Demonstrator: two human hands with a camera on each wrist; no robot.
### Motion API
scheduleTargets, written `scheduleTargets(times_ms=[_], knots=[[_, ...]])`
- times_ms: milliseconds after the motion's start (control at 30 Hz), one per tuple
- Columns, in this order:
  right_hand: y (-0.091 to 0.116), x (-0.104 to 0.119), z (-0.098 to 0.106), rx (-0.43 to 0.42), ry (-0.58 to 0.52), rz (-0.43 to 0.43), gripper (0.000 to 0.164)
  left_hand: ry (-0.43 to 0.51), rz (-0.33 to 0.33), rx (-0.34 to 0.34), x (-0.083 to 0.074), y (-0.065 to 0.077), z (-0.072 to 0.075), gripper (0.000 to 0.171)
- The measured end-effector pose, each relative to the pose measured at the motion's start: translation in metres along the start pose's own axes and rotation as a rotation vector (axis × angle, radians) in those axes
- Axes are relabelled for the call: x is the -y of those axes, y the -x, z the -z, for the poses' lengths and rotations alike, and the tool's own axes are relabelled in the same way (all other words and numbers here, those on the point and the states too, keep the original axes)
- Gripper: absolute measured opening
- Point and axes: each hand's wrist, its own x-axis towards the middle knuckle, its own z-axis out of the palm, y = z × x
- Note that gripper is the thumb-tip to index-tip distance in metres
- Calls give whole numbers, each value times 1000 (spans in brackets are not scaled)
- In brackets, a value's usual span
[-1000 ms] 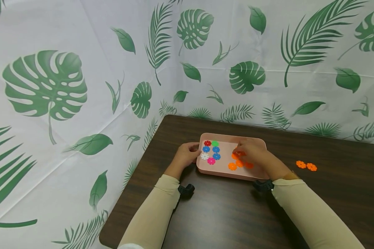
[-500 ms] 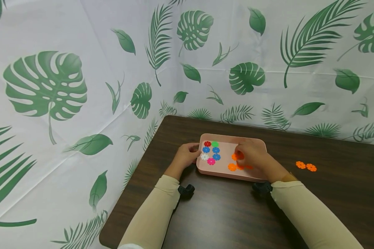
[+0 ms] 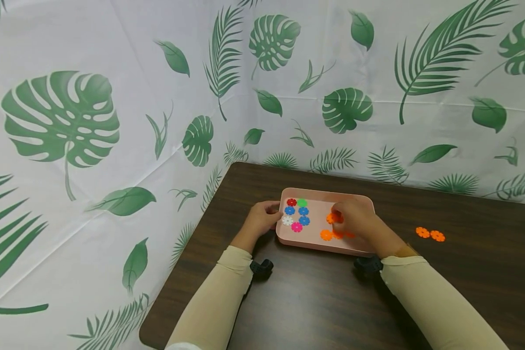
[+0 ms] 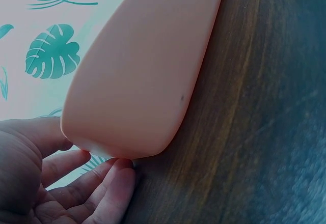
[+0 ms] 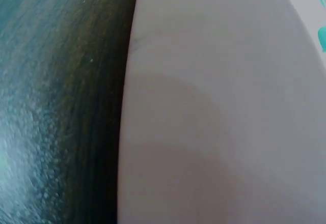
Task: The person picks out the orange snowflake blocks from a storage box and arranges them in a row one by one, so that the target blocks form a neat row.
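Observation:
A shallow pink tray (image 3: 315, 244) lies on the table, seen from outside in both wrist views. My left hand (image 3: 262, 216) holds its left end; in the left wrist view the thumb is at the rim and the fingertips (image 4: 122, 165) touch the outer wall. Inside the tray's right half, my right hand (image 3: 354, 218) pinches an orange flower-shaped disc (image 3: 331, 218), partly hidden by the fingers. Several more orange discs (image 3: 326, 235) lie below that hand, some covered by it. The right wrist view shows only tray wall and table, no fingers.
On the tray's left side lie a red disc (image 3: 291, 202), a green disc (image 3: 302, 202), a white disc (image 3: 287, 220), a pink disc (image 3: 297, 227) and several blue discs (image 3: 304, 220). Two orange discs (image 3: 429, 234) rest on the dark table (image 3: 310, 296) to the right. Leaf-print cloth (image 3: 157, 97) hangs behind.
My right hand has shifted slightly down and its fingers have closed in over the orange discs, covering more of them. The left hand and the tray keep their places.

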Motion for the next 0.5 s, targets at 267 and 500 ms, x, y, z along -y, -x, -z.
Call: scheduleTargets(times_ms=[267, 500], knots=[[9, -10, 5, -83, -54, -4, 24, -9, 0, -4, 0, 0, -2, 46], [25, -20, 21, -96, -163, -69, 23, -7, 2, -7, 0, 1, -1, 45]])
